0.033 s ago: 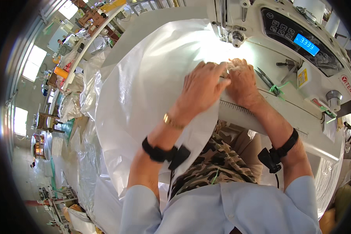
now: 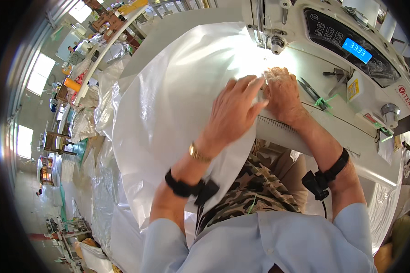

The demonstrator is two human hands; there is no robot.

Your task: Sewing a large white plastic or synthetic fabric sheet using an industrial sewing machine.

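Nearest to me, at six o'clock, I see a pale blue shirt (image 2: 278, 241) and, just above it, a camouflage-patterned garment (image 2: 250, 191) over the lap. Both forearms rise from there, each with a black strap; the left wrist also wears a gold bracelet (image 2: 197, 153).

My left hand (image 2: 234, 111) sits near the centre, flat on the white woven fabric (image 2: 168, 104), fingers held together and pointing toward one o'clock, pressing the cloth down. My right hand (image 2: 282, 93) lies just beside it, at about one o'clock from centre, knuckles up and fingers curled onto the fabric's edge; I cannot tell whether it pinches the cloth or only presses it. The two hands touch at the fingertips.

The fabric spreads from the hands out to nine and seven o'clock, draping off the table edge.

Farther off, at twelve o'clock, the needle area (image 2: 274, 43) of a white sewing machine (image 2: 382, 59) stands just beyond the hands, its blue display (image 2: 356, 50) at two o'clock. Small scissors (image 2: 310, 88) lie on the machine bed right of the right hand.

At ten o'clock, far away, workbenches (image 2: 100, 45) line the hall.
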